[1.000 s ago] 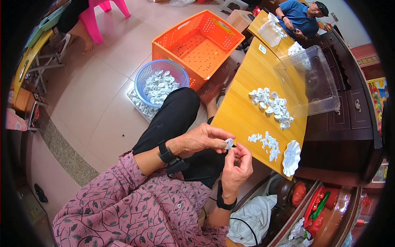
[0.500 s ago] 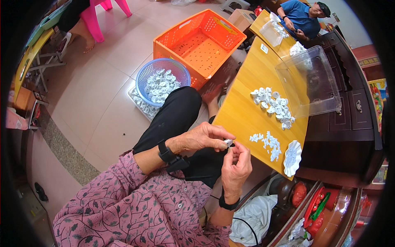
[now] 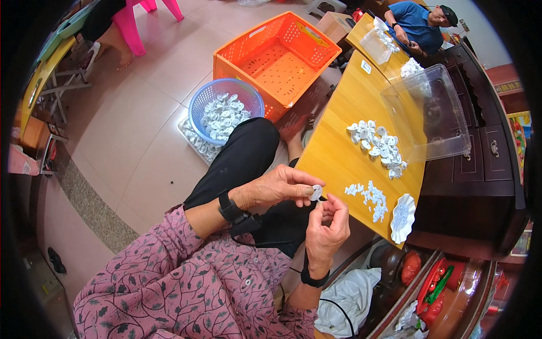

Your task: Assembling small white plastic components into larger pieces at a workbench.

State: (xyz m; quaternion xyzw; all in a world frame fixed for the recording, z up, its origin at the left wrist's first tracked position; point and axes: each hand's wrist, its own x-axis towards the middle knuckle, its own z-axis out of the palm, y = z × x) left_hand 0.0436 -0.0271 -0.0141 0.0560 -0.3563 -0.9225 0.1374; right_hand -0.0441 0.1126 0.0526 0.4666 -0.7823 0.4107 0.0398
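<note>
Between the thumb and fingers of my left hand is a small round white plastic disc, its flat face turned toward me. Just below it, my right hand is closed in a pinch near the disc's lower edge; a tiny pale bit shows at the fingertips, too small to name. On the yellow wooden table lies a pile of similar white round parts. Nearer to me are scattered tiny white pieces, beside a white scalloped dish holding more of them.
A blue basket full of white parts stands left of my knee, by an orange crate. A clear plastic box lies at the table's far right. Across the table, a person in blue handles something. Dark drawers border the right.
The white disc has turned from nearly edge-on to face me, and my right fingers have moved slightly down and right. The whole view has shifted a little.
</note>
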